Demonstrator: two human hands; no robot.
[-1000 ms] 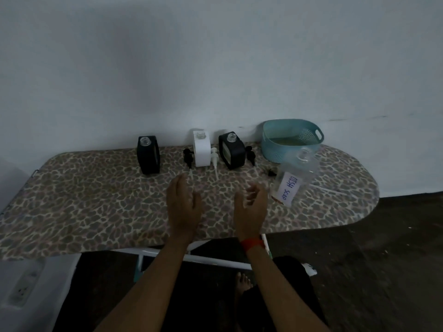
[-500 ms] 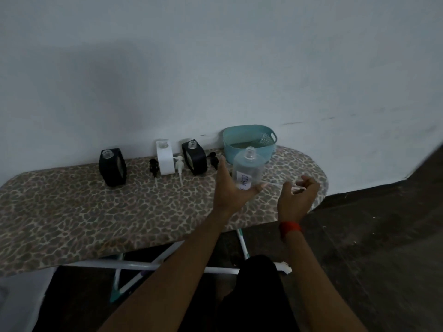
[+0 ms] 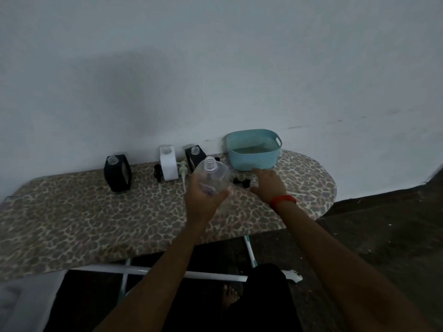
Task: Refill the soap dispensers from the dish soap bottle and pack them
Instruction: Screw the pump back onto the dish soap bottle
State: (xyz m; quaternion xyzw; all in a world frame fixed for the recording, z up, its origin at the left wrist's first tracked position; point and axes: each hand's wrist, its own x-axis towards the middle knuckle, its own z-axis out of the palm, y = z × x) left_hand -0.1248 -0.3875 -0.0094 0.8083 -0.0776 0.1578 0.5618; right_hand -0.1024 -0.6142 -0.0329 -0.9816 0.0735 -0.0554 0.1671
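My left hand [image 3: 203, 200] grips the clear dish soap bottle [image 3: 212, 177] from below and holds it above the board, its neck uncapped and tilted away. My right hand [image 3: 268, 185] lies palm down, fingers fairly straight, over a black pump [image 3: 242, 182] on the board. The pump's thin tube [image 3: 297, 194] sticks out past my wrist. Along the wall stand three uncapped dispensers: a black one [image 3: 117, 172] at the left, a white one [image 3: 169, 162], and a second black one [image 3: 195, 154] partly behind the bottle.
A teal basket [image 3: 254, 149] stands at the back right of the leopard-print ironing board [image 3: 96, 219]. A black pump head [image 3: 157, 172] and a white pump head [image 3: 183, 167] lie beside the white dispenser. Dark floor lies to the right, past the board's rounded end.
My right hand has come down from the air with the pump and now lies on the board. My left hand has drawn the bottle nearer and tipped it.
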